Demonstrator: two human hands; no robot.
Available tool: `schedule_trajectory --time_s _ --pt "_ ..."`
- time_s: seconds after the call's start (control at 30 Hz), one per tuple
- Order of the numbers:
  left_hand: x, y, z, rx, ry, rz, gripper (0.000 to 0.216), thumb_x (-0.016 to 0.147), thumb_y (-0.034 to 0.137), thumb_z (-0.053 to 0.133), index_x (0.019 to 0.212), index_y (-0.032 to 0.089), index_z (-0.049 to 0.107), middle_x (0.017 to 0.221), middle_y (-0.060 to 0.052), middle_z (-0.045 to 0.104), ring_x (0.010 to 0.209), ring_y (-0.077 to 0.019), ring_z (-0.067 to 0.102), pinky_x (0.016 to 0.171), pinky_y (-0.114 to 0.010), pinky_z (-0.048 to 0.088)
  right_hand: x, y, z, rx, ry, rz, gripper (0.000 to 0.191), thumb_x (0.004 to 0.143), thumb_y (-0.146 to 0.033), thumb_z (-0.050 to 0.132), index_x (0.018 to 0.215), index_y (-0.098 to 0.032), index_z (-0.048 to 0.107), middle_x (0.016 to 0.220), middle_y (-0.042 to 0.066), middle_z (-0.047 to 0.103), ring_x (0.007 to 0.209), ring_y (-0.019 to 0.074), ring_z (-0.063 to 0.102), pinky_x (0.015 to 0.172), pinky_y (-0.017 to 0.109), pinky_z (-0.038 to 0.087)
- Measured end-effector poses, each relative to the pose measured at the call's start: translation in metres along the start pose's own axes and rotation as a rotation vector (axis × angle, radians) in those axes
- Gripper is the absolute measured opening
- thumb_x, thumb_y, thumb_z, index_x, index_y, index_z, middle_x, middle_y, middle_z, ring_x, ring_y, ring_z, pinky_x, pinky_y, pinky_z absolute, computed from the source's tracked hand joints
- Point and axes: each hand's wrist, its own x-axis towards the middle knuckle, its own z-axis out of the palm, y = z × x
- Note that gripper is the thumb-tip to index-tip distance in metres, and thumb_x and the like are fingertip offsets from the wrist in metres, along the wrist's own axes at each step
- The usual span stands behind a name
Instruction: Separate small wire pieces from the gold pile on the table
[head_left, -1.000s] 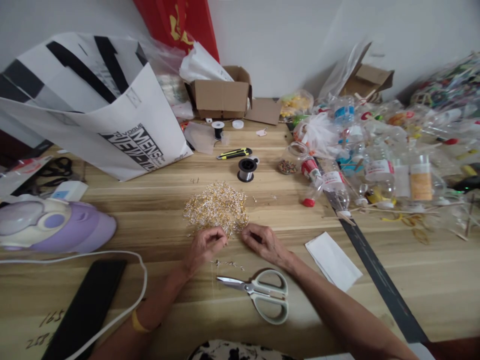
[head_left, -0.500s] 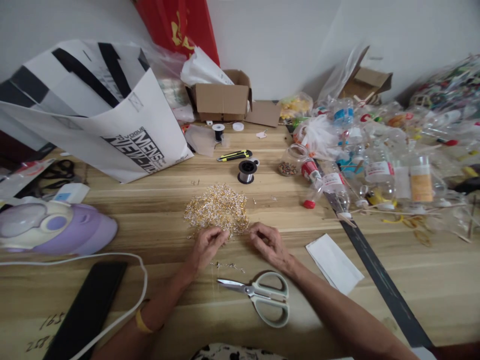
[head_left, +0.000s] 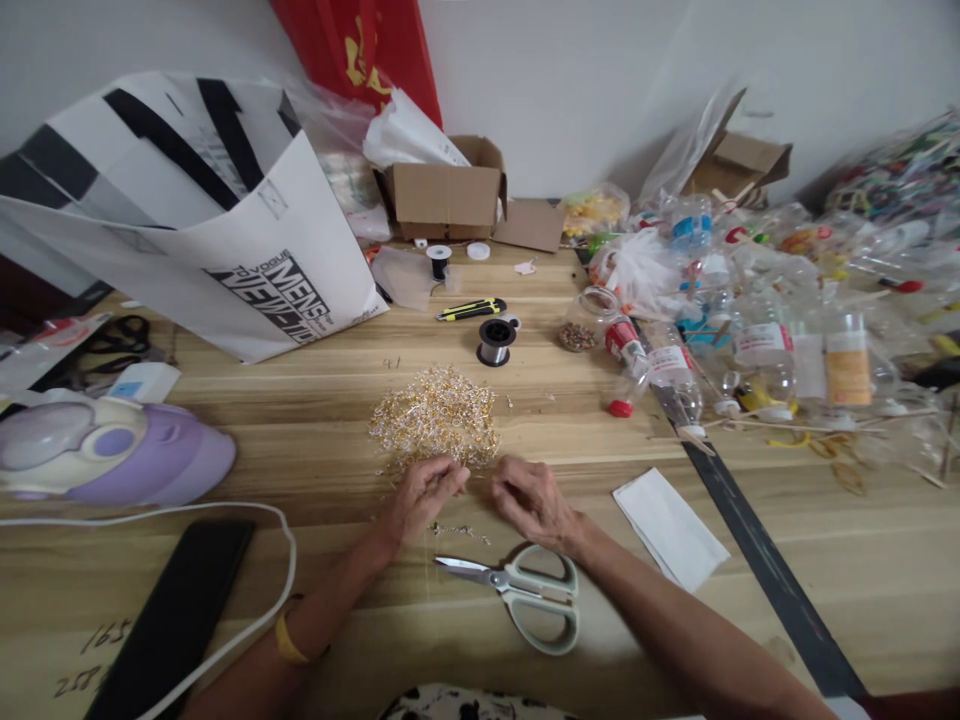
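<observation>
A loose heap of small gold and silver-coloured findings point(head_left: 435, 410) lies on the wooden table. At its near edge is my left hand point(head_left: 424, 500), thumb and fingertips pinched together. My right hand point(head_left: 534, 500) is just to the right, its fingers curled in and closed. Whatever either hand pinches is too small to make out. Below and between the hands lies a short, thin beaded chain point(head_left: 463, 531). Closer to me rest scissors point(head_left: 517, 590) with pale grey-green handles, their blades pointing left and closed.
Behind the heap are a spool of silver wire point(head_left: 494, 343), a yellow-black utility knife point(head_left: 471, 310) and a dark spool point(head_left: 439, 263). Plastic bottles point(head_left: 757, 350) crowd the right, near a folded white paper point(head_left: 670, 527). A white bag point(head_left: 300, 240), purple device point(head_left: 161, 450) and black phone-like slab point(head_left: 176, 610) stand left.
My left hand has shifted slightly right, and my right hand slightly left and toward me, so the gap between them is narrower. The chain's left end shows a small shift.
</observation>
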Motion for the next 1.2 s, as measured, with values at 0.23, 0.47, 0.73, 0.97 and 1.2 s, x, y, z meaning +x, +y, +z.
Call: schedule_trajectory --time_s 0.23,0.47,0.73,0.97,1.2 --pt "0.000 0.002 0.001 0.021 -0.003 -0.025 0.042 0.088 0.045 0.041 0.059 0.017 0.049 0.056 0.002 0.049 0.058 -0.0129 0.047 0.058 -0.023 0.037 -0.001 0.004 0.003 -0.159 -0.082 -0.044 0.018 0.092 -0.019 0.039 0.077 -0.019 0.049 0.066 0.000 0.051 0.059 0.0123 0.045 0.056 0.024 0.033" --pt "0.000 0.001 0.004 0.058 0.027 -0.006 0.037 0.086 0.039 0.046 0.056 0.017 0.046 0.055 0.003 0.046 0.056 -0.0119 0.043 0.056 -0.023 0.035 0.000 -0.003 -0.003 -0.294 -0.036 -0.031 0.013 0.091 -0.025 0.045 0.092 -0.018 0.055 0.088 0.007 0.059 0.073 0.0149 0.057 0.059 0.024 0.043" --pt "-0.006 -0.001 0.013 0.247 0.054 0.136 0.029 0.087 0.025 0.049 0.060 0.016 0.050 0.062 0.000 0.050 0.064 -0.0136 0.047 0.062 -0.024 0.037 -0.006 -0.014 0.010 -0.145 -0.068 -0.024 0.029 0.094 -0.024 0.048 0.122 -0.020 0.044 0.110 0.012 0.060 0.102 0.0189 0.059 0.078 0.029 0.053" --pt "-0.010 -0.004 0.014 0.371 0.066 0.217 0.022 0.090 0.021 0.049 0.070 0.016 0.059 0.071 -0.003 0.057 0.070 -0.0150 0.053 0.066 -0.026 0.040 -0.004 -0.016 0.018 -0.015 -0.109 0.133 0.023 0.093 -0.018 0.048 0.116 -0.020 0.048 0.093 0.006 0.064 0.082 0.0160 0.062 0.073 0.027 0.052" --pt "-0.011 -0.005 0.014 0.391 0.085 0.246 0.025 0.090 0.021 0.051 0.067 0.016 0.058 0.069 -0.002 0.057 0.069 -0.0144 0.052 0.065 -0.025 0.040 -0.001 -0.017 0.016 0.063 -0.046 0.186 0.016 0.091 -0.020 0.052 0.106 -0.019 0.056 0.085 0.003 0.065 0.073 0.0135 0.061 0.068 0.023 0.049"
